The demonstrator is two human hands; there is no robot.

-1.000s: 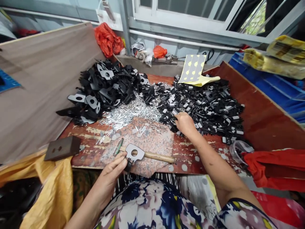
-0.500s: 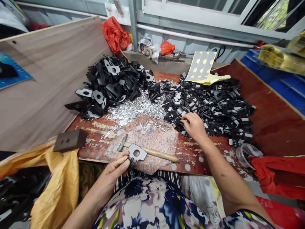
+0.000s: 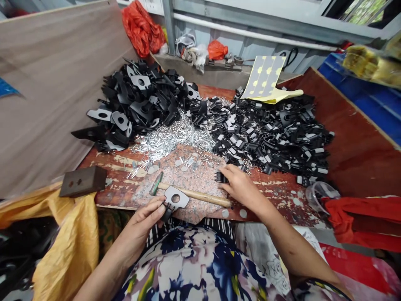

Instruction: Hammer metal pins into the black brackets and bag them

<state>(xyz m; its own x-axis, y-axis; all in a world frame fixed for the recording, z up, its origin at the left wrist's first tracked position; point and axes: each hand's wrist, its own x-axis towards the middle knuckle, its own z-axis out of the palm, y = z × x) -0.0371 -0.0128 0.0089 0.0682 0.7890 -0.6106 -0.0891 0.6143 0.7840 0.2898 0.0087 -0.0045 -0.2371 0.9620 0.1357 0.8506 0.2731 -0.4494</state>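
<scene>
My left hand (image 3: pixel 152 214) is closed on a black plastic part (image 3: pixel 176 197) with a grey face and a round hole, held near the front edge of the bench. Between the fingertips of my right hand (image 3: pixel 237 184) is a small black plastic clip (image 3: pixel 220 177), above the right side of a speckled stone slab (image 3: pixel 200 167). A hammer (image 3: pixel 200 196) with a wooden handle and green head lies across the slab, partly behind the part in my left hand. Several loose metal pins (image 3: pixel 191 163) rest on the slab.
Larger black parts (image 3: pixel 140 100) are heaped at the back left, small black clips (image 3: pixel 272 138) at the right. A pile of metal pins (image 3: pixel 175 136) lies between them. A brown block (image 3: pixel 83 181) sits front left, a clear plastic tub (image 3: pixel 321 195) front right. Wooden boards (image 3: pixel 56 83) wall the sides.
My right hand has come away from the clip heap toward the slab, bringing a small clip. My left hand still holds its part. The camera view has shifted slightly.
</scene>
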